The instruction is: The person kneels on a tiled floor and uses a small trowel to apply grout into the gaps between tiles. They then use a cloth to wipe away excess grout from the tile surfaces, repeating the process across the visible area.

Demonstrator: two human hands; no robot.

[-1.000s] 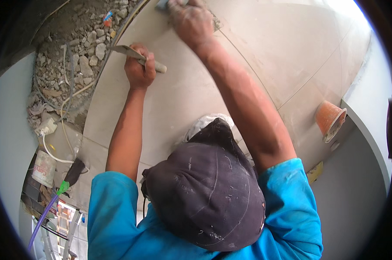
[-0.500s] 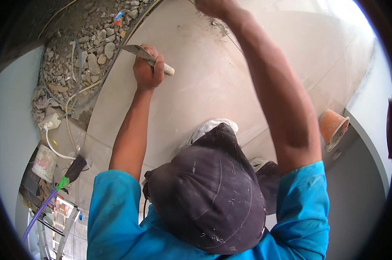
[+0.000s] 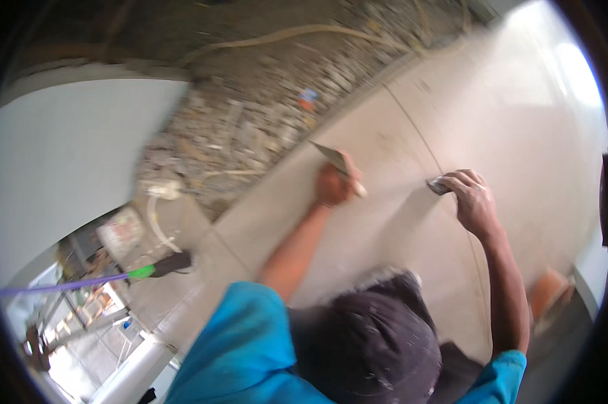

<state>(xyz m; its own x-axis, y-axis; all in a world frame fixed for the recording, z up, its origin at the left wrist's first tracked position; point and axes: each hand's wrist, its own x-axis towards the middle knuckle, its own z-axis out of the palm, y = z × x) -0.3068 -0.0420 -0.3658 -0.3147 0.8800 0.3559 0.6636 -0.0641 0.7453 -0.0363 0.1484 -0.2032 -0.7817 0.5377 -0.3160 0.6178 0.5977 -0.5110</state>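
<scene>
My left hand (image 3: pixel 333 184): fingers curled tightly around a pointed, pale-handled metal trowel (image 3: pixel 331 156).
My right hand (image 3: pixel 475 203): fingers pinching a small dark-grey pad (image 3: pixel 439 186) at a dark tile joint (image 3: pixel 415 126).
Beige floor tiles (image 3: pixel 532 155): beneath both hands.
Grey stone rubble (image 3: pixel 250 138): near my trowel's tip.

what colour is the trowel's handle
The trowel handle is pale cream, showing best in the head view.

On my feed, left hand (image 3: pixel 336 186) smeared by blur, covering part of the trowel (image 3: pixel 329 153). Right hand (image 3: pixel 475 202) hides some of a small dark block (image 3: pixel 438 186); I cannot tell what it is. Rubble (image 3: pixel 243 135) and orange bucket (image 3: pixel 548 293) blurred. Lower edge cuts off blue shirt (image 3: pixel 240 343).
</scene>
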